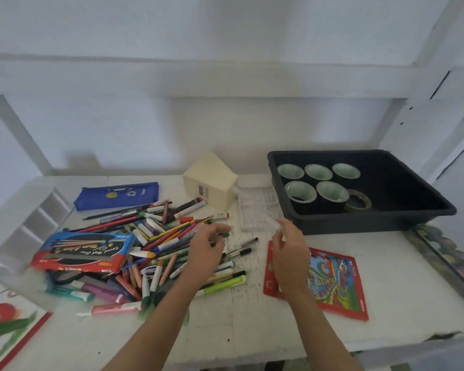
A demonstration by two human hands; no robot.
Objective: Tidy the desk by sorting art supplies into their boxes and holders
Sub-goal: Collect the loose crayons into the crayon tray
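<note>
Heap of loose felt pens, pencils and crayons (pixel 156 245) sprawls at 9 o'clock on the white desk (pixel 252 325), unsorted; the bulk of the task sits here. Left hand (pixel 206 249) lies on the heap's 3 o'clock edge, fingers curled down, thumb and fingertips seemingly nipping a thin dark pen (pixel 220 238); blur prevents certainty. Right hand (pixel 289 253) hovers over the red illustrated packet (pixel 340 285) at 4 o'clock, thumb and forefinger pinched on a pale translucent scrap (pixel 276 223); what it is, cannot tell.

Black plastic tray (pixel 359 223) at 2 o'clock carries five green-lined paper cups (pixel 300 192), upright, likely set out as holders, one sort per cup, plus a tape roll (pixel 358 202). Red-and-blue pencil box (pixel 83 253) rests on the heap; blue zip pencil case (pixel 115 195) at 11; cream house-shaped box (pixel 212 180) at 12. Sorting judged barely begun: nothing shows standing in the cups.
</note>
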